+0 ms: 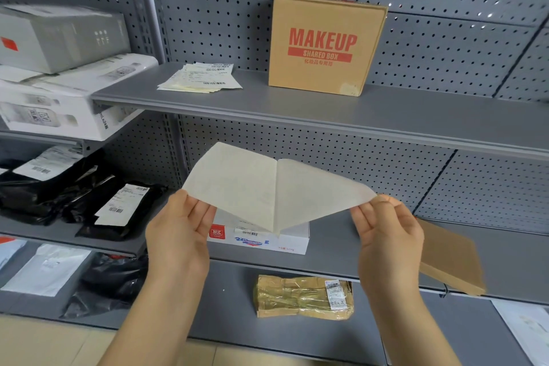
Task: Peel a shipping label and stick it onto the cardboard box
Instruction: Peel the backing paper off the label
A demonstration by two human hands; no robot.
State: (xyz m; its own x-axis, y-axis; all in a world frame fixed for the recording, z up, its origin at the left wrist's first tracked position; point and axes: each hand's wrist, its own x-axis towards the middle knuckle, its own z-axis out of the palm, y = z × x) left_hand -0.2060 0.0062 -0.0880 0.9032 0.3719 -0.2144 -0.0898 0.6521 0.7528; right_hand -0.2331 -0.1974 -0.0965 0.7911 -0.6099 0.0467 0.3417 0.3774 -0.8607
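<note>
I hold a pale shipping label sheet (267, 187) in front of the shelves, its blank back toward me. It spreads into two leaves joined along a centre line, like label and backing partly pulled apart. My left hand (181, 226) pinches the left corner and my right hand (386, 232) pinches the right tip. A brown cardboard box (323, 44) printed "MAKEUP SHARED BOX" stands upright on the upper shelf, leaning against the pegboard, well above and beyond the sheet.
A stack of more labels (202, 77) lies left of the box on the upper grey shelf (416, 116). White cartons (59, 68) at left, black mailer bags (74, 196), a white box (261, 238), a taped brown parcel (303, 297) and flat cardboard (448, 258) fill lower shelves.
</note>
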